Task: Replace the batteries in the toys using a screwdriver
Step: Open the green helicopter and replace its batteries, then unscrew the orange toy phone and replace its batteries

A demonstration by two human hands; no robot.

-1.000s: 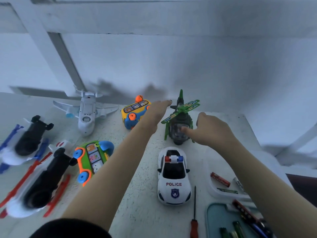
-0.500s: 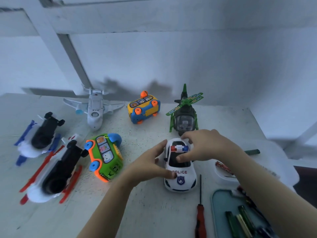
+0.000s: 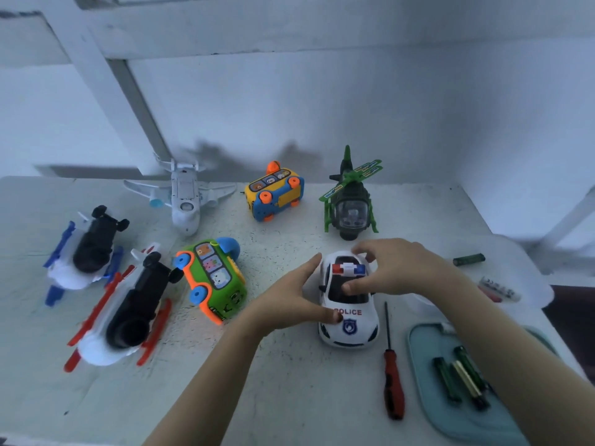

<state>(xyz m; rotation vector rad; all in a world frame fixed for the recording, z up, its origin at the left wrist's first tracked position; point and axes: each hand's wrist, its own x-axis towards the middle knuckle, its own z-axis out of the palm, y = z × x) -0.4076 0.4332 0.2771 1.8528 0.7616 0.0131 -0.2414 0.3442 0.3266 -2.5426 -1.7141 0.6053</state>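
white plastic police car [image 3: 349, 326] sits on the speckled table [image 3: 289, 397], at 6 o'clock from the green toy helicopter [image 3: 351, 204]. left hand [image 3: 286, 304] pinches its flank and bonnet; right hand [image 3: 396, 268] curls over the roof, gripping. red-handled screwdriver [image 3: 393, 381] lies untouched at the car's 4 o'clock.

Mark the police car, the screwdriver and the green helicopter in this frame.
police car [image 3: 349, 326]: head view, on the badge on its bonnet.
screwdriver [image 3: 393, 384]: head view, on its red handle.
green helicopter [image 3: 351, 211]: head view, on its clear cockpit dome.
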